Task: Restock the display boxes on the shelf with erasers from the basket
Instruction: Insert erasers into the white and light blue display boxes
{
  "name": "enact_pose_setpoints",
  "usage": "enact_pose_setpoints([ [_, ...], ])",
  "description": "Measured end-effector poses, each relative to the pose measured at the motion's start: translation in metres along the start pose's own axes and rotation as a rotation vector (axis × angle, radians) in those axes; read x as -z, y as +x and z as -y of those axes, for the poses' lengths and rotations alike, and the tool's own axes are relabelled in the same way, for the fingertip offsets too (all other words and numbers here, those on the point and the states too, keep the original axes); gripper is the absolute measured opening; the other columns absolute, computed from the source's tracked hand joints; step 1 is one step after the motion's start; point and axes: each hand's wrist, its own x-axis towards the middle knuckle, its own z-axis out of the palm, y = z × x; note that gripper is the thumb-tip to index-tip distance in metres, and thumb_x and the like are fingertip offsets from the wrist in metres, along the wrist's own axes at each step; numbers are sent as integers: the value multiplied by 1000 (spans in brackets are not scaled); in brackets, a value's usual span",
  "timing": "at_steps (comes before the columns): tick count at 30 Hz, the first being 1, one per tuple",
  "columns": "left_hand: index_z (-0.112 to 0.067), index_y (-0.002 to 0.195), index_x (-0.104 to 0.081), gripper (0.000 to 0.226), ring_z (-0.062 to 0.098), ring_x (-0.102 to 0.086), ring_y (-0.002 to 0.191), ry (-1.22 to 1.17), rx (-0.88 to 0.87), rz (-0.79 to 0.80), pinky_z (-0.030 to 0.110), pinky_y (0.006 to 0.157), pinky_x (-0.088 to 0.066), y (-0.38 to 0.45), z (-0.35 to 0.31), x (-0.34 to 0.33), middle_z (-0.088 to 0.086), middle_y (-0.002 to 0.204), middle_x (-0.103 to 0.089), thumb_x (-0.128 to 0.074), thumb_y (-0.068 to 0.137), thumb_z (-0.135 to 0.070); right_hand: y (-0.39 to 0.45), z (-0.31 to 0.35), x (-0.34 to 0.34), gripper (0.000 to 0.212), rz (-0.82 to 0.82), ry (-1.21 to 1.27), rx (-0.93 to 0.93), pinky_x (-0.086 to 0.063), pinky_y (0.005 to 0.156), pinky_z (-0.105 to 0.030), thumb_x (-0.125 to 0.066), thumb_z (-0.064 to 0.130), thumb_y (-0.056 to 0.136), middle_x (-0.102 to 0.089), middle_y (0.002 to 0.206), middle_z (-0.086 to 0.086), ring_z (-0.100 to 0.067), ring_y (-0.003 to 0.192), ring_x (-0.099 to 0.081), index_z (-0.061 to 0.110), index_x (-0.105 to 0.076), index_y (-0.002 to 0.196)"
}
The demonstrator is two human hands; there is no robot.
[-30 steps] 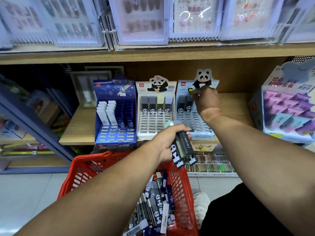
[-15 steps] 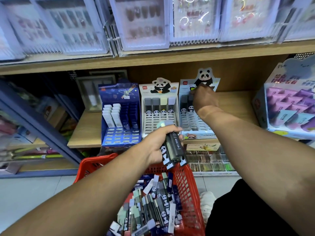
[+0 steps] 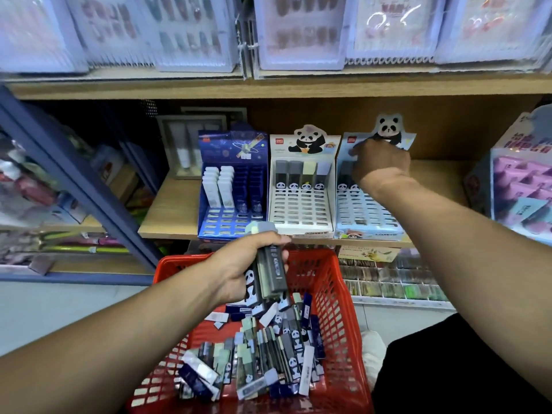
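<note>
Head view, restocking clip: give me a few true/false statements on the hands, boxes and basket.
1. The left hand holds a bundle of erasers. True.
2. The basket is blue. False: red.
3. The right hand is at the light blue box. True.
4. The white box is full. False: only its back row holds erasers.
5. The dark blue box stands rightmost of the three. False: leftmost.

Erasers (image 3: 263, 360) heaped (loosely) in red basket (image 3: 337, 294)

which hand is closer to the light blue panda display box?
Right. The right hand is at the top row of the light blue panda box; the left hand holds a bundle of erasers over the red basket, below the shelf.
</note>
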Motion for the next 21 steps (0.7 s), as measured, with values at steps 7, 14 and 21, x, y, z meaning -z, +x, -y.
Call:
enact_pose_setpoints([
  [7,-14,81,-74,14,19,-66,59,-77,-23,46,30,60,-56,-3,-15,4,6,70,-68,-75,81,-27,-77,50,28,60,753,872,462,-55,64,-31,-82,50,71,-70,84,-4,-10,68,-65,26,-63,122],
  [14,-12,82,-79,29,28,-68,79,-88,-14,122,41,82,-56,-3,-16,4,15,87,-72,-75,74,-40,-100,77,23,60,835,946,400,-54,51,-21,-86,17,74,-65,97,-14,-5,53,-64,15,-58,127],
  [21,-6,97,-76,31,25,-71,72,-71,-3,93,33,64,-59,0,-15,10,15,91,-74,-67,88,-34,-86,69,15,49,996,1137,46,-52,46,-20,-82,5,75,-67,89,-16,-17,59,-62,7,-51,113],
])
